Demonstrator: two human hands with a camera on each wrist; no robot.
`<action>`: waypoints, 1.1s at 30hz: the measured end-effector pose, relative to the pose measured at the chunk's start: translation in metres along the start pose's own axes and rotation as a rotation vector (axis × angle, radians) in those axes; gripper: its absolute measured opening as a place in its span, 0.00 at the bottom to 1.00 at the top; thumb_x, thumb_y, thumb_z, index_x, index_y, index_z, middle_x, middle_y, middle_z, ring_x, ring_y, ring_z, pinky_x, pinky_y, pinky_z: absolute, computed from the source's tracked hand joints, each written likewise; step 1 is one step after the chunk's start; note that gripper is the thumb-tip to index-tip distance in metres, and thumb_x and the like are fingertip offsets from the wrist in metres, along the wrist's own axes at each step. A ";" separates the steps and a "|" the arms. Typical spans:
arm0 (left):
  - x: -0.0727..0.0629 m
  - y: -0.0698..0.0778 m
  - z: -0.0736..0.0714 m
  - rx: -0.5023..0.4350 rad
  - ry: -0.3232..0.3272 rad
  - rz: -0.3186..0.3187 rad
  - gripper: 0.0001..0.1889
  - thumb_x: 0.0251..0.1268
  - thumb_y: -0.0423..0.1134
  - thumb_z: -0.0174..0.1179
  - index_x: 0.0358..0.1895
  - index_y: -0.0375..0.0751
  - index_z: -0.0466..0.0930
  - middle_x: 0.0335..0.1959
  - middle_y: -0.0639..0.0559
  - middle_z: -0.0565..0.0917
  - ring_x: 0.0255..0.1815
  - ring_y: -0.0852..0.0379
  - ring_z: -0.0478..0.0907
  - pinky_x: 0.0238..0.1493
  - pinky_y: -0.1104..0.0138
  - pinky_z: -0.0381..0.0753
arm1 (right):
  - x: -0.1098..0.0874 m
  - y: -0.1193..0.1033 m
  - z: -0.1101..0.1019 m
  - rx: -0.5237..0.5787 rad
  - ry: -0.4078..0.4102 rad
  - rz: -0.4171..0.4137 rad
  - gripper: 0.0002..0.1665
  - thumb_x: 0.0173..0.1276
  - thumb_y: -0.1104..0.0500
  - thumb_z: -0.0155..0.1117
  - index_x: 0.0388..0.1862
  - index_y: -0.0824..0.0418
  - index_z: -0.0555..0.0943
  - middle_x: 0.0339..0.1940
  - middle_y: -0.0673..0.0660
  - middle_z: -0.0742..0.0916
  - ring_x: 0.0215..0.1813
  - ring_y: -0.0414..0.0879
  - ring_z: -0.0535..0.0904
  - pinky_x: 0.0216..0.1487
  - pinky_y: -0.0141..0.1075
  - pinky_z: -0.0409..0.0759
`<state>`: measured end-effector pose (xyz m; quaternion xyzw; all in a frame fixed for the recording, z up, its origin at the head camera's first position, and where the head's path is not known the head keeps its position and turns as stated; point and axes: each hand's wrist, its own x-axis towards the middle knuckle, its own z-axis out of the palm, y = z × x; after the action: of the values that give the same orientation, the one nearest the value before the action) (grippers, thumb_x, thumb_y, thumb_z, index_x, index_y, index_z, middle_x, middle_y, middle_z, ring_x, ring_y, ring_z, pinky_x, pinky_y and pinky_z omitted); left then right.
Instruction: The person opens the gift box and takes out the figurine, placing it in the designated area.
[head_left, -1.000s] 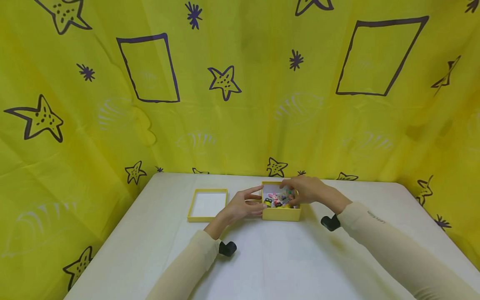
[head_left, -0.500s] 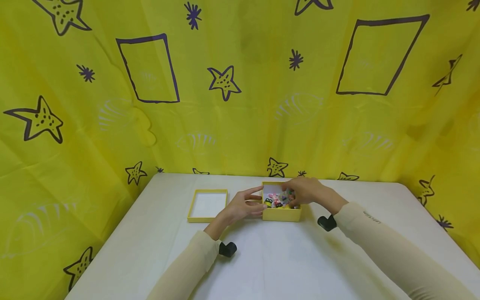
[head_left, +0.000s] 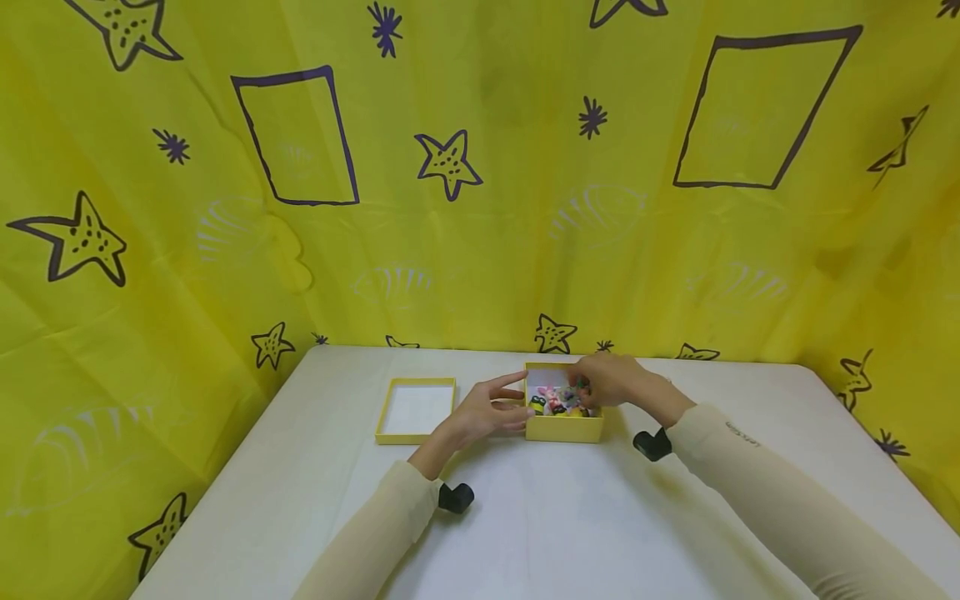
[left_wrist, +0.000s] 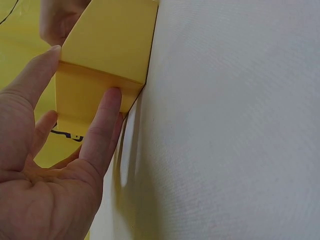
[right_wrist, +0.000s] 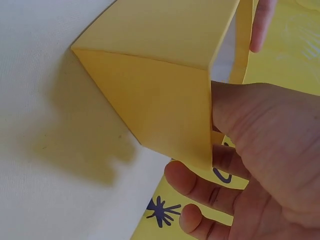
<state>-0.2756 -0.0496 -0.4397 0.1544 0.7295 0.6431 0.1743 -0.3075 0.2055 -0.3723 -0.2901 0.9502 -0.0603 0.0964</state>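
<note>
The yellow box (head_left: 563, 427) at the bench's (head_left: 570, 517) centre holds small colourful figures (head_left: 558, 400). Left hand (head_left: 483, 412) at 9 o'clock presses it, fingers straight; right hand (head_left: 611, 379) pinches one figure inside. The lid (head_left: 415, 410) lies farther toward 9 o'clock.

White table (head_left: 570, 533), yellow box (head_left: 564, 428), lid (head_left: 415, 410)

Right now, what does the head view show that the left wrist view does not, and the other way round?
Only the head view shows the small colourful toys inside the yellow box, the box lid lying open beside it, and the right hand reaching in. Only the left wrist view shows the left hand's fingers pressed straight against the box wall. Both show the left hand, the box and the white table.
</note>
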 end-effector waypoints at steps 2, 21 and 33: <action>0.000 0.000 0.000 0.000 -0.003 0.002 0.39 0.67 0.33 0.70 0.79 0.48 0.64 0.68 0.34 0.74 0.57 0.49 0.83 0.52 0.61 0.88 | 0.001 0.000 0.000 -0.007 0.006 0.005 0.06 0.66 0.62 0.72 0.41 0.57 0.87 0.30 0.49 0.81 0.33 0.46 0.74 0.27 0.35 0.68; 0.000 0.000 0.000 -0.010 -0.009 0.011 0.39 0.67 0.32 0.70 0.79 0.47 0.64 0.67 0.33 0.74 0.58 0.49 0.82 0.51 0.61 0.88 | 0.002 -0.001 0.003 -0.001 0.046 0.037 0.06 0.64 0.63 0.74 0.40 0.58 0.88 0.34 0.51 0.86 0.34 0.46 0.76 0.31 0.38 0.77; -0.001 0.001 0.001 -0.016 -0.006 0.012 0.39 0.67 0.31 0.69 0.79 0.46 0.64 0.67 0.33 0.74 0.57 0.48 0.82 0.51 0.60 0.88 | -0.001 -0.002 0.001 0.052 0.072 -0.016 0.06 0.65 0.62 0.74 0.41 0.60 0.89 0.37 0.52 0.87 0.36 0.46 0.78 0.37 0.39 0.83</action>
<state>-0.2740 -0.0496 -0.4386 0.1592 0.7230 0.6494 0.1737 -0.3059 0.2042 -0.3731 -0.2928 0.9488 -0.0963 0.0693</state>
